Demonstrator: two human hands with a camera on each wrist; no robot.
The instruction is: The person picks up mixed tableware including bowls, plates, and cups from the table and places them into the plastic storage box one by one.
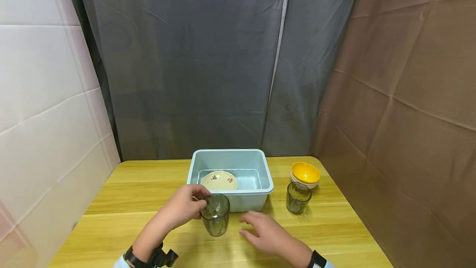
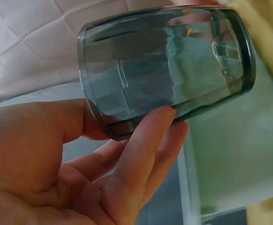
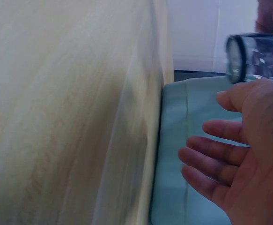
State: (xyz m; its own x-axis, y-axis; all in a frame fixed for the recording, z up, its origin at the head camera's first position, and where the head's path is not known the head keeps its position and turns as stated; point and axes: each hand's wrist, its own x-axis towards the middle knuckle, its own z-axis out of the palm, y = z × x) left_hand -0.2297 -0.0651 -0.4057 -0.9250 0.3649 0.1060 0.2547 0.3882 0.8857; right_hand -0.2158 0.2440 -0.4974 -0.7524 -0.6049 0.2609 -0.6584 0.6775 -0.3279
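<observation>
Before the near wall of the tub (image 1: pixel 246 202) and above the table (image 1: pixel 141 185), held a glass (image 1: pixel 215 220) in the left hand (image 1: pixel 186 205), with mouth upward and base raised off the surface. Pinched it at the left of the rim between thumb and fingers, in a narrow grip. Could not tell contact with the tub from a small gap. To the right of this glass, held out the right hand (image 1: pixel 265 233), near but apart from it, with thumb and fingers parted and loosely bent in a wide grip. Inside the tub, toward its left side, showed a plate (image 1: pixel 219 180) with small printed motifs. To the right of the tub, showed a second glass (image 1: pixel 297 200) upright on the table, nearer the viewer than a yellow bowl (image 1: pixel 305 173) stacked in a white bowl (image 1: pixel 312 185). At the wrists, wore a dark strap (image 1: pixel 137 259) with a small black device (image 1: pixel 161 258) on the left and a dark band (image 1: pixel 316 259) on the right. Behind the table, showed a grey curtain (image 1: pixel 193 65), with a white cloth (image 1: pixel 44 73) at left and a brown cloth (image 1: pixel 409 94) at right.
</observation>
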